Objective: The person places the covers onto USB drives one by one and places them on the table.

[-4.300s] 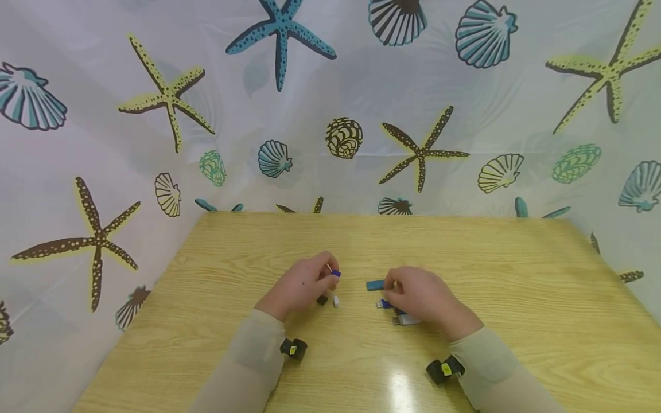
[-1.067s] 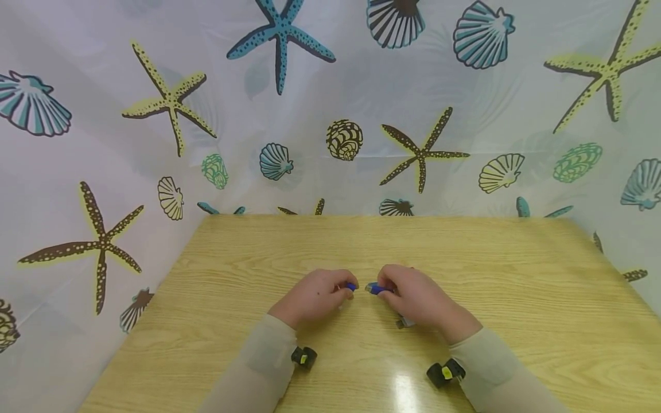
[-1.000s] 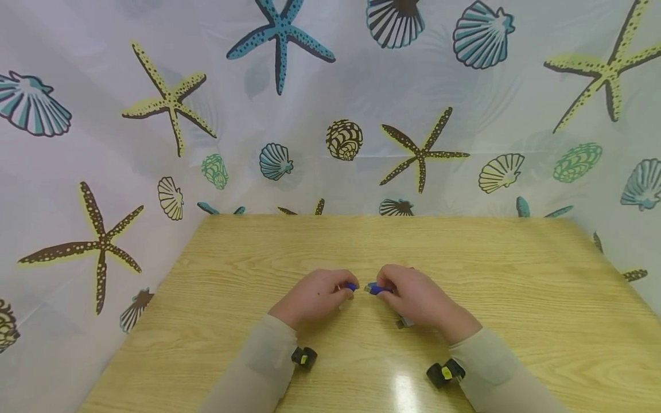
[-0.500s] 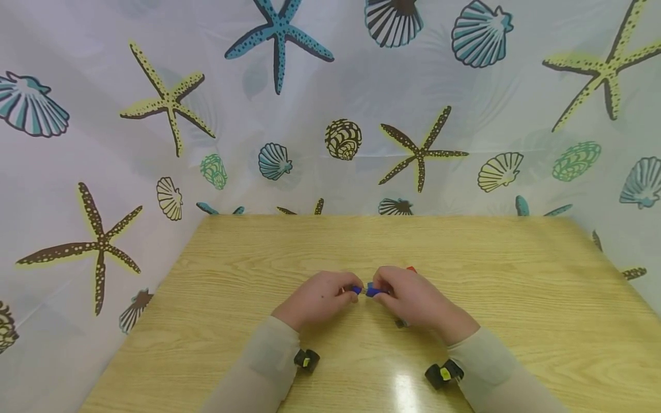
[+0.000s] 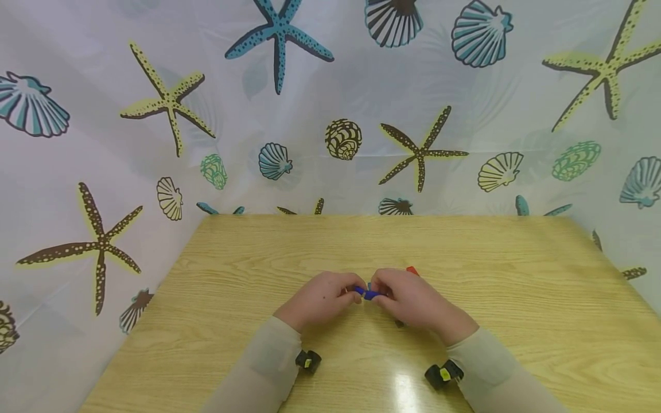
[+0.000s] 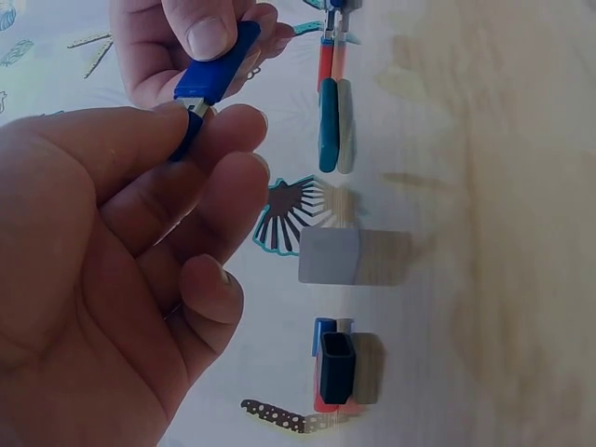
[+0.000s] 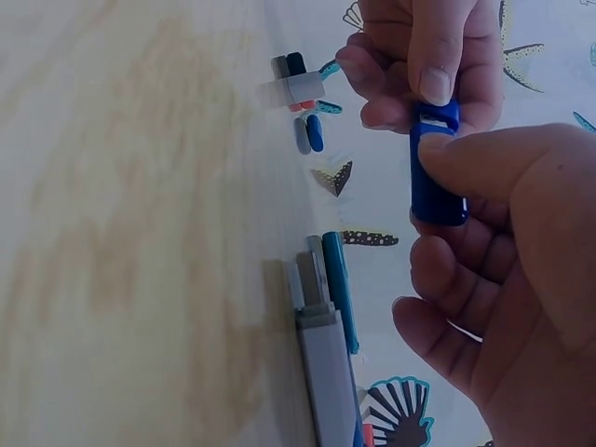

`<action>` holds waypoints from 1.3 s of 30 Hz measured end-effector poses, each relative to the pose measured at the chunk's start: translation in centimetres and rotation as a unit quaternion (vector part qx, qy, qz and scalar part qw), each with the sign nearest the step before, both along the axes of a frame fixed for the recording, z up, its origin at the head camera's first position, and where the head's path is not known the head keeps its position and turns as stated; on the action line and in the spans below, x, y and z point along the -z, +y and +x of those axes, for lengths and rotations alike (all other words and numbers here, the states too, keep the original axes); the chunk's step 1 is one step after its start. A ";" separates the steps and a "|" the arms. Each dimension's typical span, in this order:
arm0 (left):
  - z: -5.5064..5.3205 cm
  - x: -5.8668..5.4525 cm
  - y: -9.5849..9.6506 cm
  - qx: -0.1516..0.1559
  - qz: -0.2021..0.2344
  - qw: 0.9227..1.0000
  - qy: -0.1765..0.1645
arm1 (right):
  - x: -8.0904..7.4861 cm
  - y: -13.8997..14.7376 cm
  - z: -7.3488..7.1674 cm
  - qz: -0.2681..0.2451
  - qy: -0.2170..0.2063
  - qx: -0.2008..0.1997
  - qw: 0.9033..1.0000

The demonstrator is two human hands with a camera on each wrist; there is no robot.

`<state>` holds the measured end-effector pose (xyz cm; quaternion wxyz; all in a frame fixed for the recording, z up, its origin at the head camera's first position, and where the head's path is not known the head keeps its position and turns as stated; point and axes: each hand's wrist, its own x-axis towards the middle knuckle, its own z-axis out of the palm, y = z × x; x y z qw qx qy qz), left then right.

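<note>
My right hand pinches a blue USB flash drive between thumb and fingers. In my left hand is a small blue cap, held by thumb and fingertips. Cap and drive face each other end to end, with the cap right at the metal plug; a bit of the silver plug shows between them in the left wrist view. The left fingers hide much of the cap there. Both hands hover close over the wooden table.
Beneath the right hand lie a white flash drive, a teal one and a red item. Near the left hand are a white cap, a black cap and a blue one. A shell-print curtain surrounds the table.
My right hand has picked up the blue flash drive from the table. My left hand has moved right with the blue cap, and the gap between cap and plug has closed to almost nothing.
</note>
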<state>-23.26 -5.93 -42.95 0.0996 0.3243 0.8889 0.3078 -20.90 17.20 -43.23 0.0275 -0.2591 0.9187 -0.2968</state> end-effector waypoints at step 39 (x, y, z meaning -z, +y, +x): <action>0.2 -0.1 0.1 -0.012 0.057 0.994 -0.089 | 0.0 0.3 0.1 -0.032 -0.023 0.028 0.999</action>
